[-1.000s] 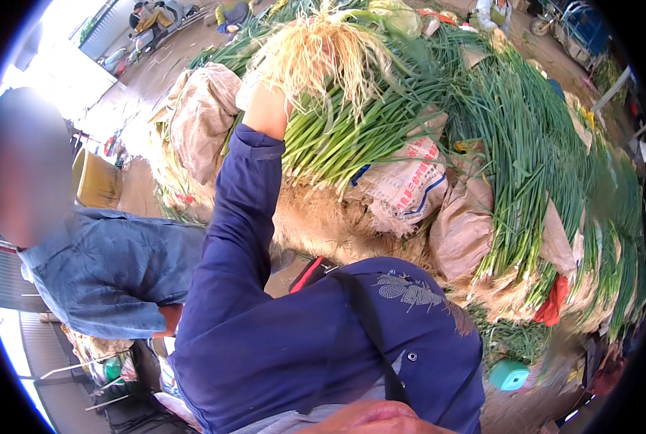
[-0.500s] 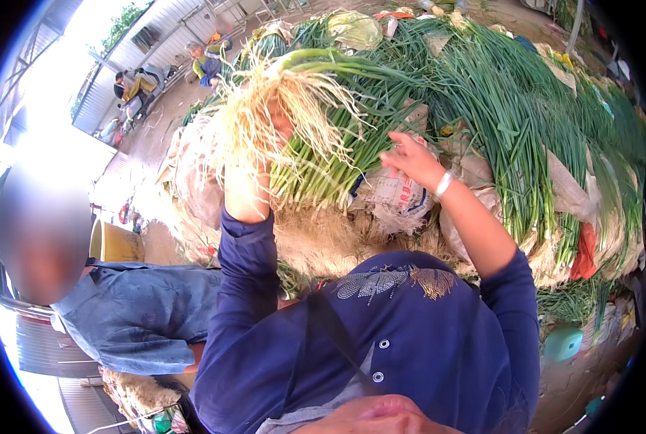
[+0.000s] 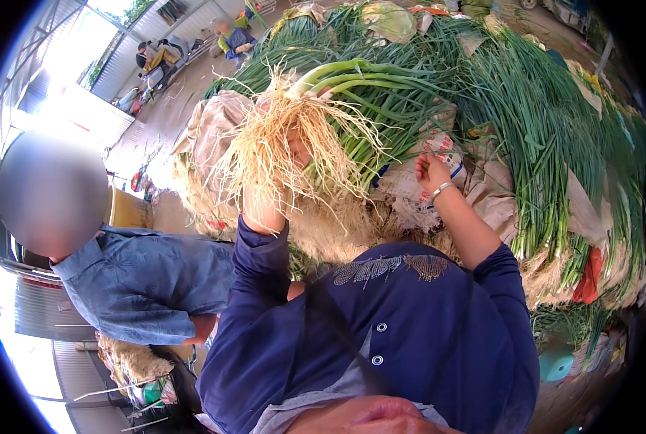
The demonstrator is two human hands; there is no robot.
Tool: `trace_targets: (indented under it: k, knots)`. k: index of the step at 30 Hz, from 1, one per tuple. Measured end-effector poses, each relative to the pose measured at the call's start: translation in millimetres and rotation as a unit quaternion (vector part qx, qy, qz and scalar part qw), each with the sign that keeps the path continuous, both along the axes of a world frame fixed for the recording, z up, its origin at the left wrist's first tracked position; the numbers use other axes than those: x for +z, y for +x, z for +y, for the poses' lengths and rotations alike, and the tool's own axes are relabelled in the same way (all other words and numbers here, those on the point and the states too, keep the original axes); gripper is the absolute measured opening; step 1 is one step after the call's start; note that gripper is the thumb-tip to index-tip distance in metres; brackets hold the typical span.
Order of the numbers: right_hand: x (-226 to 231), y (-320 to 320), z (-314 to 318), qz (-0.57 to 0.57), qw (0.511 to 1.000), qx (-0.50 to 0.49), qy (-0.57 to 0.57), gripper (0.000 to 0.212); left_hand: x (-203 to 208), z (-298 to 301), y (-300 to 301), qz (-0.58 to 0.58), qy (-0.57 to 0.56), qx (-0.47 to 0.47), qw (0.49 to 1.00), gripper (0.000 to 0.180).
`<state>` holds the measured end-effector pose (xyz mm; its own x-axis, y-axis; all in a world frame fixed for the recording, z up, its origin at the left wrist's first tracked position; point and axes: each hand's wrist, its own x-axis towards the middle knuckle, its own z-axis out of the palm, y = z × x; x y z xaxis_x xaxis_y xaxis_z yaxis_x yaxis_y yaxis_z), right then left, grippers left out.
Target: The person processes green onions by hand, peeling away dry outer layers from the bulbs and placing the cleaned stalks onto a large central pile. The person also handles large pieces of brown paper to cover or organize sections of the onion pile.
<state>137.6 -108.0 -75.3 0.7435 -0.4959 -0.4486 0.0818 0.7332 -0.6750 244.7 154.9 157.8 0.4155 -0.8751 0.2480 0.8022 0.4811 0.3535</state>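
My left hand (image 3: 298, 149) is closed around a bunch of green onions (image 3: 330, 74), raised over the near left of the heap. Long pale roots (image 3: 287, 137) fan out toward me and cover most of that hand. Its green leaves trail to the right across the other onions. To the right, my right hand (image 3: 431, 172), with a bracelet at the wrist, is closed with curled fingers above a white printed sack (image 3: 409, 189). What it pinches, if anything, is too small to make out.
A large heap of green onions (image 3: 525, 137) spreads ahead and right, with cloth sacks and a red cloth (image 3: 589, 277). A person in a blue shirt (image 3: 149, 282) stands close at my left, near a yellow bucket (image 3: 131, 210). Another person (image 3: 234, 40) sits farther back.
My right hand has drawn its fingers in from an outstretched pose and moved slightly right and down. The left hand still holds the bunch, its roots shifted a little right and lower.
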Motion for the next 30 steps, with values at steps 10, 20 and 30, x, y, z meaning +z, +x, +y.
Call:
trace_targets:
  k: [10,20,30]
  knots:
    - [157.2,60.0,71.3,-0.224,0.88,0.269,-0.321,0.024,-27.9,10.3,19.9,0.002,0.058,0.04,0.998,0.02]
    - [-47.2,-219.8,40.5,0.293,0.833,0.222,-0.413,0.027,27.2,-75.7,154.6,-0.115,0.096,0.167,0.975,0.021]
    - [-137.1,-464.0,122.2,0.569,0.75,0.248,-0.229,0.018,-5.3,-96.3,318.0,-0.454,0.367,0.344,0.736,0.022]
